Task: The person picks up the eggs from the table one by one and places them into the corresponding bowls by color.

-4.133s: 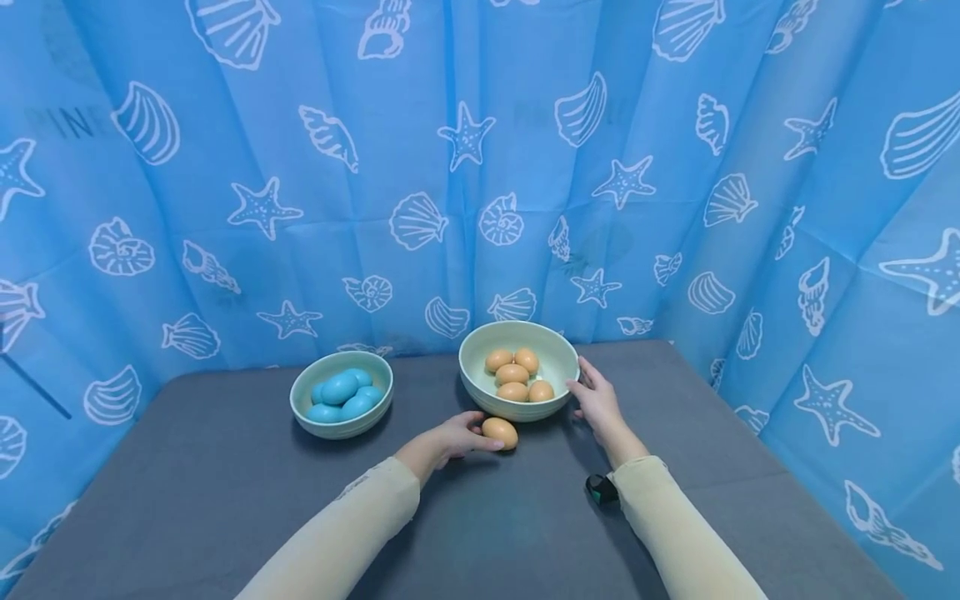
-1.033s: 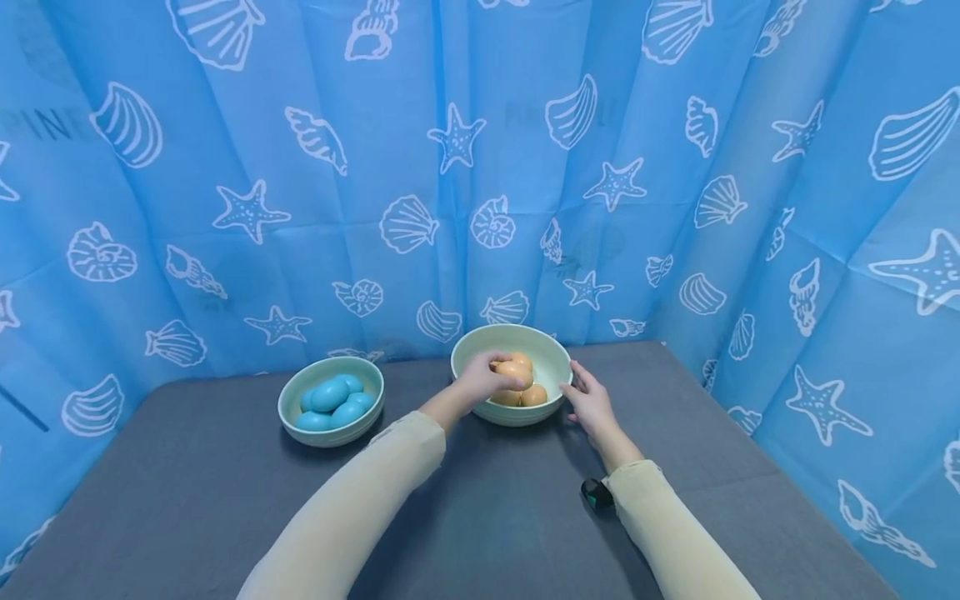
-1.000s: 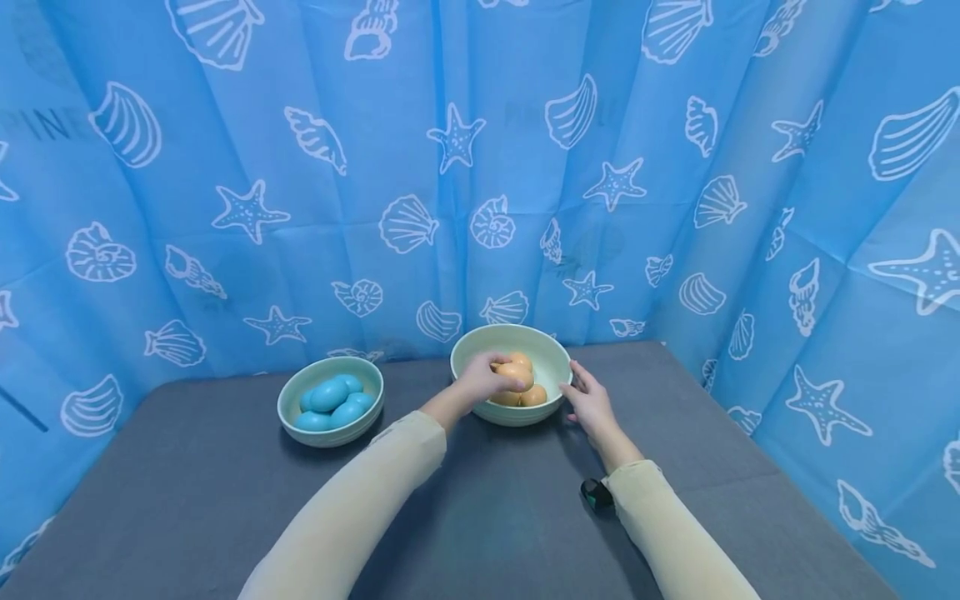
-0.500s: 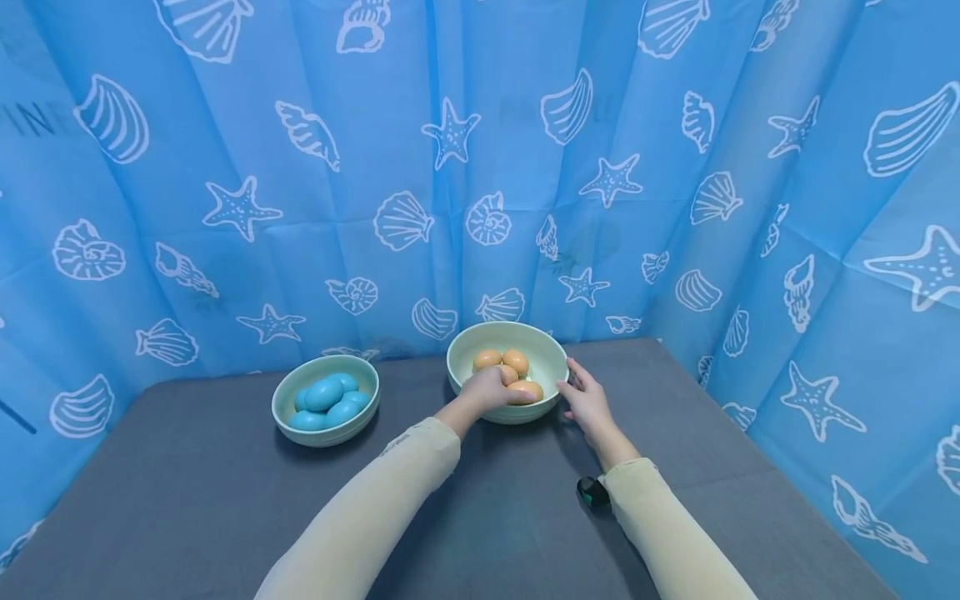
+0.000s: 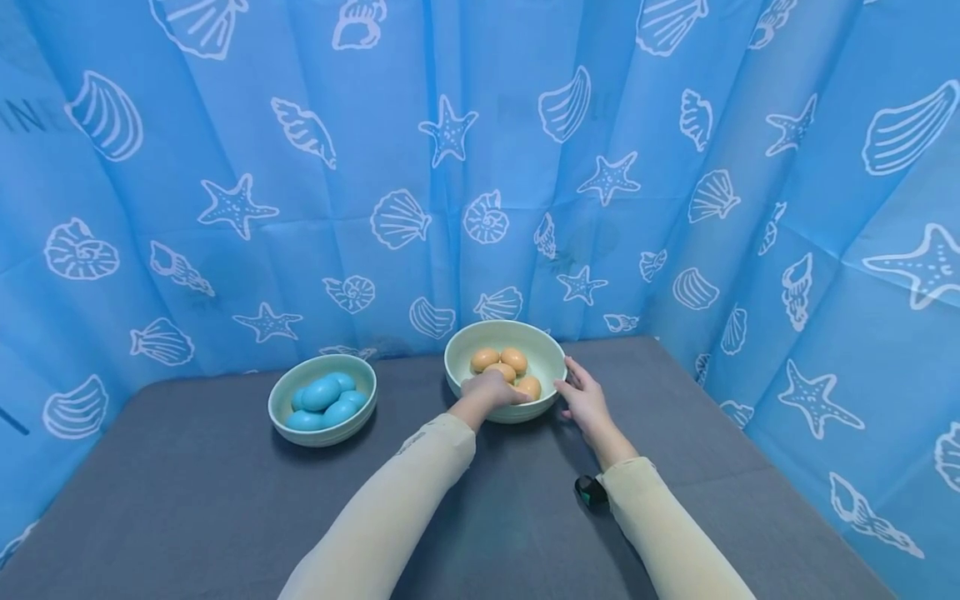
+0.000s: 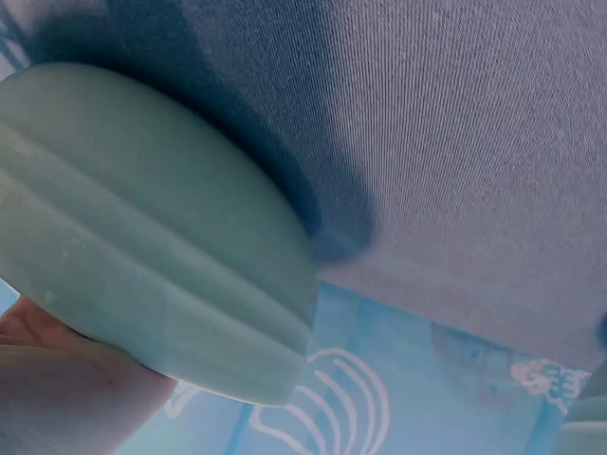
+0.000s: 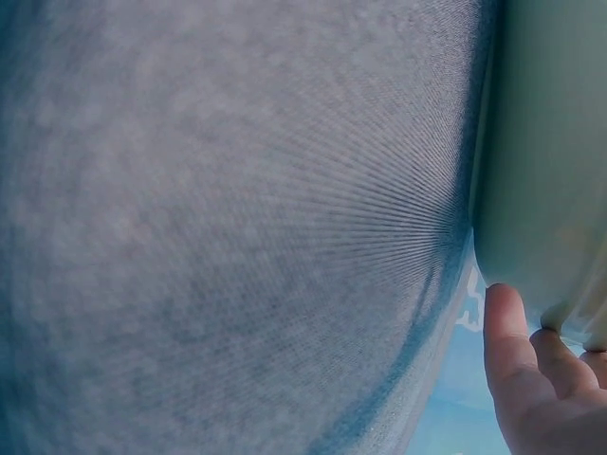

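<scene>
A large pale green bowl [image 5: 553, 362] stands toward the back of the table, with several brown eggs [image 5: 513, 360] in it. My left hand [image 5: 491, 392] reaches over its near rim, thumb beside the egg [image 5: 529, 387] nearest the right. Its other fingers are hidden among the eggs, so I cannot tell whether they hold one. At the right side, my right hand [image 5: 588, 408] holds the bowl by its rim. In the right wrist view, fingertips [image 7: 505, 303] touch its outer wall. The bowl's ribbed outside [image 6: 161, 227] fills much of the left wrist view.
A smaller pale green bowl [image 5: 315, 437] with several blue eggs [image 5: 321, 393] sits to the left. A small black object [image 5: 591, 492] is by the right sleeve. Blue shell-patterned curtain [image 5: 450, 208] hangs behind the grey-covered table [image 5: 225, 508].
My left hand has picked up a brown egg in front of the large bowl, carried it over the rim and lowered it among the others. My right hand has stayed at the bowl.
</scene>
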Demonstrator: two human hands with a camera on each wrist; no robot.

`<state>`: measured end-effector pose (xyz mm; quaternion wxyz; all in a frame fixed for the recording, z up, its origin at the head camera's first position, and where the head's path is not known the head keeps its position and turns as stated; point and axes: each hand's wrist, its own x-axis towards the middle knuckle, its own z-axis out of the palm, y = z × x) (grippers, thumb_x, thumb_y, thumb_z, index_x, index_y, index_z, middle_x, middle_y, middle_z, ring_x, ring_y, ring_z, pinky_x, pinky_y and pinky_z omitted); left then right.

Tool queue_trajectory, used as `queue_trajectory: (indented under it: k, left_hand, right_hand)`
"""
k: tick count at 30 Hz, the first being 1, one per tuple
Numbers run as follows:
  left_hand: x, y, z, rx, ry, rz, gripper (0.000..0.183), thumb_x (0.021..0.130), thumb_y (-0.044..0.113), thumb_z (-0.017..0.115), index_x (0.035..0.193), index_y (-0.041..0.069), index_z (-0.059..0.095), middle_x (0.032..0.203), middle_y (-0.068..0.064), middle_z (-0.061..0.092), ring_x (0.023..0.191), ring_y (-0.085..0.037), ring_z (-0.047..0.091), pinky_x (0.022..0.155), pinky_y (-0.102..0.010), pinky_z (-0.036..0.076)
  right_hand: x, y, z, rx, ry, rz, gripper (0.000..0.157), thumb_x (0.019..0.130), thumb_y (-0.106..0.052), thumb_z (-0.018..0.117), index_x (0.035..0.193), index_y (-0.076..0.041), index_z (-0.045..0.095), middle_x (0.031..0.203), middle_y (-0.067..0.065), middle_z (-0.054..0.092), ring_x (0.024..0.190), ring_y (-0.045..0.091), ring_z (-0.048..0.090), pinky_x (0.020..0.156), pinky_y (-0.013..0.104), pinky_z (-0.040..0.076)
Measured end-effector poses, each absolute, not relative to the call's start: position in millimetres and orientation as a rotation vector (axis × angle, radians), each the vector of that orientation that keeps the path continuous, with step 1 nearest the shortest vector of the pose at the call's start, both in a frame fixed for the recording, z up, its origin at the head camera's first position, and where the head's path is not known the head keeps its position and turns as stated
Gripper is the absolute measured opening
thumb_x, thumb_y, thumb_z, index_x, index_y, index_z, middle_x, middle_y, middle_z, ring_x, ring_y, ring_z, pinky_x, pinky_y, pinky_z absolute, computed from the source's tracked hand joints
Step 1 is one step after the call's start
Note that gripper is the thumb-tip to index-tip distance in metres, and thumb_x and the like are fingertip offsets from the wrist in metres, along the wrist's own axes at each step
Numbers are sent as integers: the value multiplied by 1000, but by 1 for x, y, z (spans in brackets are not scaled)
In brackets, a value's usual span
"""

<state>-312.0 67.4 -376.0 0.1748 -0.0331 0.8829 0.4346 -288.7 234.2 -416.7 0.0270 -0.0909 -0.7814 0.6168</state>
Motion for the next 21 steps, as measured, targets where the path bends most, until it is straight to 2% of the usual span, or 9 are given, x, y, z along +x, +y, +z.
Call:
queue_trajectory:
  k: [2, 4, 6, 9, 11, 13, 15, 17, 21]
  left_hand:
    - [-312, 66, -376, -165, 2430, 1309, 104, 83, 44, 76, 148, -13, 18, 147, -32, 22, 131, -37, 31, 114, -45, 27]
    - [-314, 64, -377, -101, 2496, 1212, 99, 83, 46, 75, 146, -12, 26, 147, -30, 29, 130, -36, 33, 113, -46, 27]
    - [-316, 61, -378, 30, 2619, 1030, 86, 84, 49, 73, 140, -9, 43, 143, -23, 42, 128, -33, 38, 113, -47, 27]
    - [-319, 56, -382, 228, 2771, 810, 58, 86, 48, 70, 117, -1, 67, 122, -11, 63, 117, -27, 49, 111, -48, 29]
    - [-323, 51, -386, 334, 2810, 820, 43, 88, 41, 69, 105, 2, 71, 104, -6, 68, 103, -23, 56, 106, -46, 34]
    - [-324, 44, -390, 428, 2806, 944, 30, 90, 30, 69, 99, 2, 69, 93, -6, 66, 92, -23, 57, 98, -43, 41]
    - [-324, 35, -392, 515, 2771, 1111, 24, 91, 21, 66, 105, 0, 66, 95, -7, 66, 93, -23, 60, 94, -40, 45]
    - [-321, 24, -391, 574, 2718, 1267, 29, 92, 16, 64, 115, -2, 62, 106, -11, 66, 103, -26, 60, 93, -40, 48]
    - [-307, 2, -386, 613, 2650, 1406, 36, 95, 17, 62, 126, -2, 58, 121, -18, 63, 119, -33, 55, 98, -45, 46]
  right_hand:
    - [-290, 232, -416, -272, -2417, 1909, 59, 103, -13, 46, 156, -9, 20, 158, 17, 19, 140, 35, 30, 89, 50, 48]
    - [-291, 231, -416, -259, -2424, 1907, 59, 103, -13, 45, 156, -9, 20, 158, 18, 19, 140, 35, 29, 88, 50, 48]
    - [-293, 230, -416, -258, -2424, 1910, 59, 103, -13, 45, 156, -9, 21, 158, 17, 20, 140, 35, 30, 88, 50, 48]
    - [-296, 228, -417, -251, -2425, 1923, 59, 103, -12, 45, 156, -9, 20, 158, 18, 19, 140, 36, 29, 89, 51, 47]
    - [-298, 226, -419, -251, -2426, 1931, 59, 103, -12, 45, 156, -9, 20, 158, 17, 18, 141, 36, 28, 90, 51, 47]
    - [-300, 225, -420, -247, -2429, 1937, 59, 103, -12, 45, 156, -9, 19, 159, 17, 18, 141, 36, 28, 90, 51, 47]
    - [-302, 226, -421, -246, -2435, 1936, 59, 103, -13, 45, 156, -9, 19, 159, 17, 18, 140, 36, 29, 88, 50, 48]
    - [-304, 227, -420, -240, -2448, 1927, 59, 103, -13, 45, 156, -9, 19, 158, 18, 18, 140, 36, 29, 86, 48, 49]
    - [-305, 240, -418, -251, -2487, 1897, 60, 103, -14, 45, 156, -9, 17, 158, 21, 16, 141, 38, 27, 89, 50, 48]
